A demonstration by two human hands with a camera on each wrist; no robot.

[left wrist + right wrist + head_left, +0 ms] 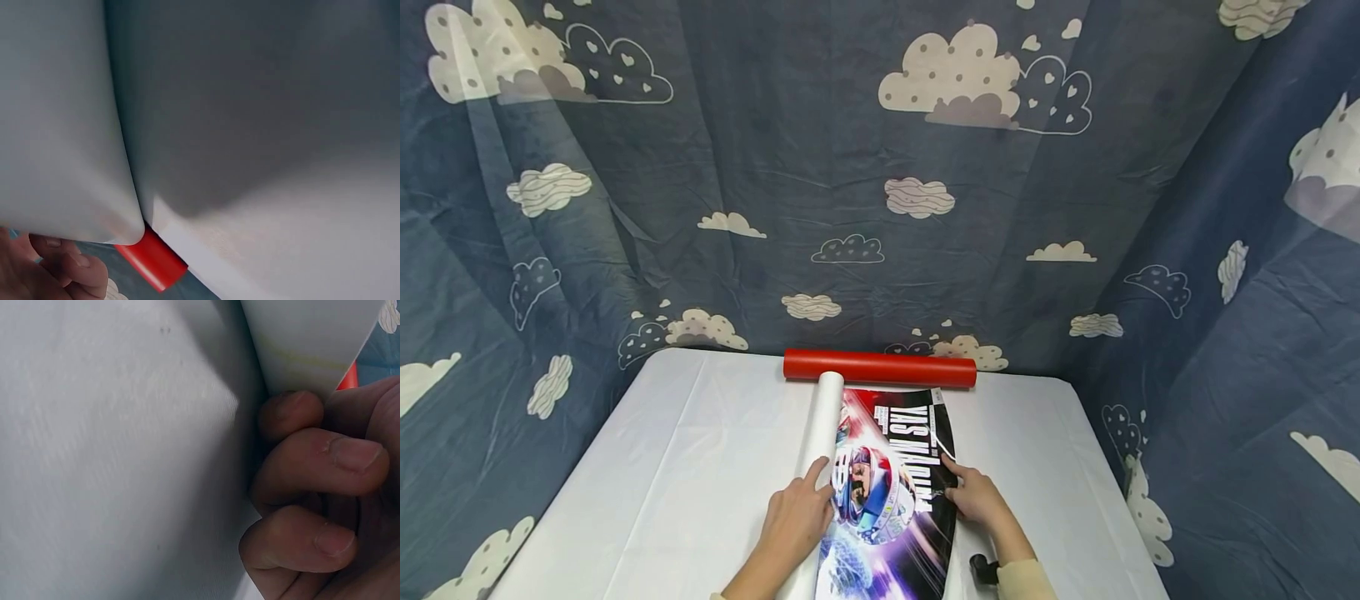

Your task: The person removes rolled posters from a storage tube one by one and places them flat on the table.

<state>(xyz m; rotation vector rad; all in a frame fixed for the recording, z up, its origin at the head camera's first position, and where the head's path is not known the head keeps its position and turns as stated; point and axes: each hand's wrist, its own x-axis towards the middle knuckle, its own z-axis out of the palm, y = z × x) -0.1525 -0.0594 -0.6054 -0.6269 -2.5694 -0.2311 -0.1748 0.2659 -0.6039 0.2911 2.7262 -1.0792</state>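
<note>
A partly rolled poster (891, 542) lies before me, its printed side showing a racing helmet and large white lettering. Along its left side runs the white rolled part (822, 425). My left hand (796, 512) grips this roll, index finger along it and thumb at the printed side; in the left wrist view its curled fingers (87, 275) sit at the roll's edge. My right hand (981, 500) pinches the poster's right edge. In the right wrist view, the other fingers (325, 462) curl beside the poster's white back (306, 337).
A red tube (880, 368) lies crosswise at the back of the white table (700, 467), just beyond the poster's far end. Dark cloth with clouds (850, 167) hangs behind and at both sides. A black wrist device (982, 570) sits by the right sleeve (1026, 580).
</note>
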